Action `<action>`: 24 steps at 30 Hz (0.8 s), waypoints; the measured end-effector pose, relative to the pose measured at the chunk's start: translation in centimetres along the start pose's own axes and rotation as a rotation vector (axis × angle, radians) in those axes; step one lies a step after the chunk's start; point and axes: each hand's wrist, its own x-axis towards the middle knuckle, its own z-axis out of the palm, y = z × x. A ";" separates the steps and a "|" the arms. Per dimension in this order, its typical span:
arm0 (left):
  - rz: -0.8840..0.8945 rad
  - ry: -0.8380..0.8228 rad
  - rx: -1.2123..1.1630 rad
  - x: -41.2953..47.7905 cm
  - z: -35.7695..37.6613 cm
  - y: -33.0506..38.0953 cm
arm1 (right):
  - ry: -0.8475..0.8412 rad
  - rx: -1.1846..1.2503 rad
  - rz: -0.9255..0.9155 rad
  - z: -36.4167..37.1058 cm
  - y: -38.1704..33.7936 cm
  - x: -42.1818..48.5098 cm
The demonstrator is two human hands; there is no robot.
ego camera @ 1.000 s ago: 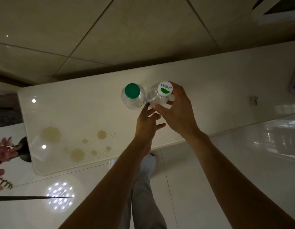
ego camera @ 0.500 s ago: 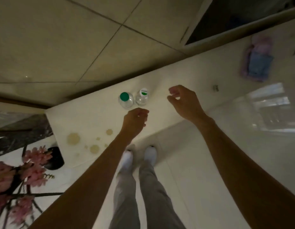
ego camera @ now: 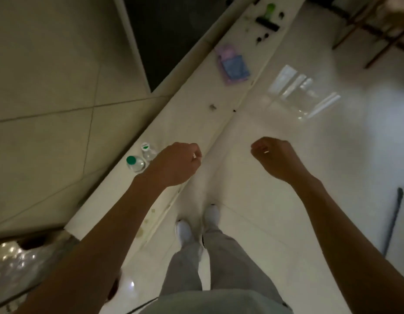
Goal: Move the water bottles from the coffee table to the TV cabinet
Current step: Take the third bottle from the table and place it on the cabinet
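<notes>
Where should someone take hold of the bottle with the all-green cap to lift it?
By the neck just under the cap, from above. The green-capped bottle stands upright on the cabinet, its top free, while the white-capped bottle crowds one side of its body, leaving little room for a grip there.

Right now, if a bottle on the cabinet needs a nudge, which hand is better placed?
Left. The left hand hangs empty right beside the white-capped bottle and green-capped bottle, over the cabinet; the right hand is empty too, but out over the floor.
</notes>
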 end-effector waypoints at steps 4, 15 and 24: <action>0.214 -0.091 0.206 -0.8 0.5 7.0 | 0.029 -0.041 0.172 -3.4 4.4 -7.4; 0.598 -0.331 0.563 -6.2 12.6 24.6 | 0.311 0.133 0.500 -6.4 14.7 -29.5; 0.917 -0.446 0.703 -18.7 28.6 36.2 | 0.365 0.117 0.776 -6.4 23.0 -50.3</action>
